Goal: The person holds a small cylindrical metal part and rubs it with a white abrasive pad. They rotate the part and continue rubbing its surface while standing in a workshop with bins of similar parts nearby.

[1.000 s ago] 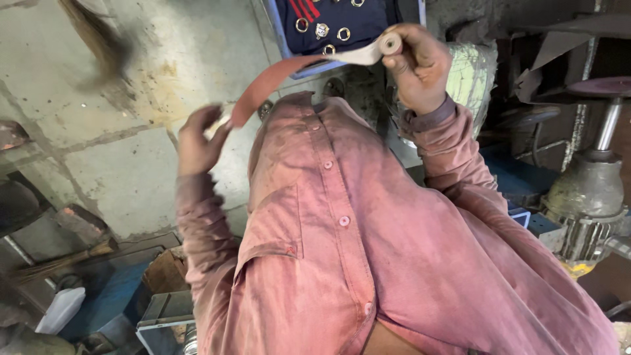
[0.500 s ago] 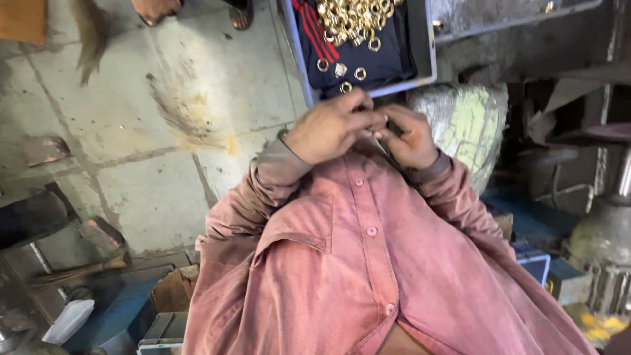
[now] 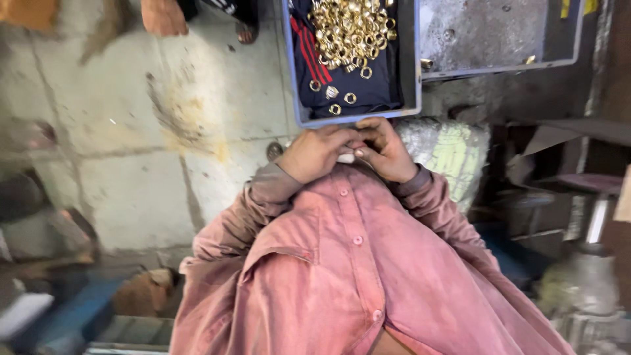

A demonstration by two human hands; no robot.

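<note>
Hands — left, right — still pinched together on small white piece (strap gone), below tray.

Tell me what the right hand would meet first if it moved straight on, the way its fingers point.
The right hand points toward the left hand, so probably that hand, which it already seems to touch at the small white thing between them.

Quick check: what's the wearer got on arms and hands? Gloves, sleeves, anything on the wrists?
Both hands are bare: left hand, right hand, no gloves; no rings or wristbands visible. Long sleeves of a faded, dusty pink button-up shirt cover both arms, ending in buttoned-style cuffs at the wrists. Fabric looks worn and creased.
</note>
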